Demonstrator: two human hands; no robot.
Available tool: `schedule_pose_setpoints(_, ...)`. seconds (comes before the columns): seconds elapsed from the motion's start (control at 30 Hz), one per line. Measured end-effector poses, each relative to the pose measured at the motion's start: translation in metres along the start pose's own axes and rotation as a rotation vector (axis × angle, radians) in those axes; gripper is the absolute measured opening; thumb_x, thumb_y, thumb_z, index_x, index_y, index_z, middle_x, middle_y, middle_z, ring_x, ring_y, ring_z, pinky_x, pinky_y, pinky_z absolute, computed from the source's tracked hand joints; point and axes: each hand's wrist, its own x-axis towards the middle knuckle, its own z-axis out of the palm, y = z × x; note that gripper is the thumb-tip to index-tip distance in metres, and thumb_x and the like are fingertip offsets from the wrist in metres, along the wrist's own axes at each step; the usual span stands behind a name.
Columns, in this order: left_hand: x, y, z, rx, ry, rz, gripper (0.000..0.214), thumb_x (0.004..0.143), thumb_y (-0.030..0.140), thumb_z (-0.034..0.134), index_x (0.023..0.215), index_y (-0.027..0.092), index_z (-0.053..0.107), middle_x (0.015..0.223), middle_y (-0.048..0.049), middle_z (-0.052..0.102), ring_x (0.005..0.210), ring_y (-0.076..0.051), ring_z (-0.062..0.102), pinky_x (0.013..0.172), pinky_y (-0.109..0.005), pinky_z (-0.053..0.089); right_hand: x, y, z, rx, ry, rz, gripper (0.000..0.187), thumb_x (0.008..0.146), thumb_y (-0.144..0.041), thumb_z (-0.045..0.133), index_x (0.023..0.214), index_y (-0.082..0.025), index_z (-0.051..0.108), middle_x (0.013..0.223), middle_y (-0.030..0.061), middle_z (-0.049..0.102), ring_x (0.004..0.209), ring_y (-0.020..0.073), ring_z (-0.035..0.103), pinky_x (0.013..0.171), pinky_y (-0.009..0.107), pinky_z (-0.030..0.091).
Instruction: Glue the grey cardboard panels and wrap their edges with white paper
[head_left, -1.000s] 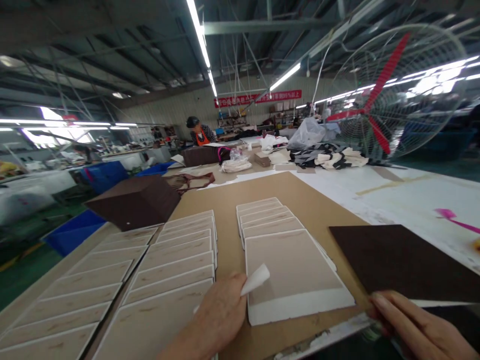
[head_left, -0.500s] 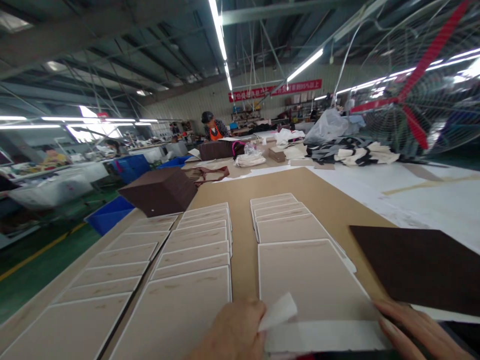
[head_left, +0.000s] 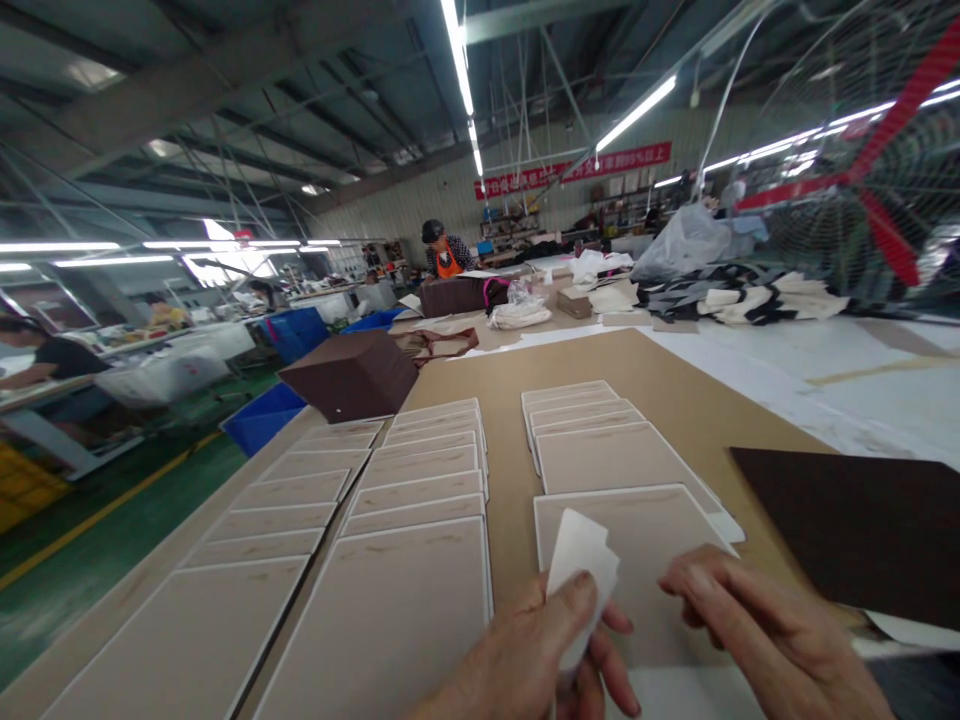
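The left hand [head_left: 536,655] is pinching a small white paper strip [head_left: 581,570] between thumb and fingers, with the strip standing up above the thumb. Just to the right, the right hand [head_left: 761,630] reaches in with its fingers lying close together and slightly curled, over the lower part of a beige panel with a white border [head_left: 622,545]. I can't tell whether its fingertips [head_left: 675,570] are touching the panel. That panel sits nearest the person at the front of a short overlapping row on a sheet of kraft cardboard [head_left: 510,520], and the strip is directly over its lower edge.

To the left, two more rows of matching panels [head_left: 375,625] run away across the cardboard and the bench. A dark brown sheet [head_left: 862,530] lies to the right of the hands, partly on the cardboard, and a brown box [head_left: 349,375] sits beyond the far end of the rows. Farther off, a co-worker in an orange apron [head_left: 446,262] stands at the far end of the table, near a clear plastic bag [head_left: 682,245] and a heap of cut fabric [head_left: 742,295]. Blue crates [head_left: 262,420] stand on the green floor, and a large red-bladed fan [head_left: 847,180] stands at the right.
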Motion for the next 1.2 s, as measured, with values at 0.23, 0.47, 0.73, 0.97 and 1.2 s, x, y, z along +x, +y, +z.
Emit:
schedule_pose_setpoints(0.23, 0.014, -0.007, 0.015, -0.103, 0.093, 0.113, 0.056, 0.068, 0.065, 0.068, 0.087, 0.012, 0.061, 0.066, -0.0028, 0.064, 0.047, -0.011, 0.059, 0.036, -0.017, 0.038, 0.019, -0.028, 0.030, 0.343, -0.188, 0.128, 0.039, 0.088, -0.057, 0.056, 0.071, -0.022, 0.058, 0.060, -0.0035, 0.056, 0.057, 0.0127, 0.054, 0.059, 0.022, 0.045)
schedule_pose_setpoints(0.47, 0.015, -0.001, 0.016, -0.165, 0.107, 0.017, 0.056, 0.058, 0.055, 0.080, 0.088, 0.010, 0.068, 0.074, -0.0058, 0.067, 0.059, -0.012, 0.064, 0.052, -0.020, 0.048, 0.025, -0.032, 0.024, 0.111, -0.214, -0.016, 0.041, 0.094, -0.050, 0.048, 0.067, -0.020, 0.058, 0.064, -0.0011, 0.056, 0.061, 0.0136, 0.054, 0.059, 0.023, 0.045)
schedule_pose_setpoints(0.73, 0.015, 0.005, 0.021, -0.211, 0.299, 0.073, 0.047, 0.058, 0.050, 0.079, 0.080, 0.010, 0.069, 0.067, -0.0052, 0.066, 0.054, -0.012, 0.060, 0.049, -0.022, 0.048, 0.031, -0.026, 0.034, 0.526, -0.139, 0.168, 0.037, 0.085, -0.057, 0.062, 0.092, -0.021, 0.063, 0.064, -0.0032, 0.055, 0.055, 0.0123, 0.051, 0.051, 0.022, 0.041)
schedule_pose_setpoints(0.97, 0.016, 0.004, 0.020, -0.288, 0.264, 0.067, 0.062, 0.046, 0.054, 0.088, 0.085, 0.009, 0.069, 0.067, -0.0047, 0.066, 0.053, -0.011, 0.059, 0.049, -0.021, 0.050, 0.032, -0.023, 0.031, 0.379, -0.187, 0.120, 0.041, 0.088, -0.055, 0.059, 0.069, -0.019, 0.057, 0.061, -0.0032, 0.054, 0.058, 0.0120, 0.050, 0.057, 0.023, 0.042)
schedule_pose_setpoints(1.2, 0.010, 0.001, 0.012, -0.272, 0.046, 0.053, 0.056, 0.059, 0.058, 0.082, 0.088, 0.011, 0.067, 0.071, -0.0060, 0.066, 0.054, -0.014, 0.062, 0.049, -0.023, 0.050, 0.032, -0.038, 0.025, 0.349, -0.368, 0.064, 0.041, 0.095, -0.051, 0.049, 0.067, -0.021, 0.052, 0.062, -0.0043, 0.052, 0.052, 0.0118, 0.055, 0.051, 0.022, 0.045)
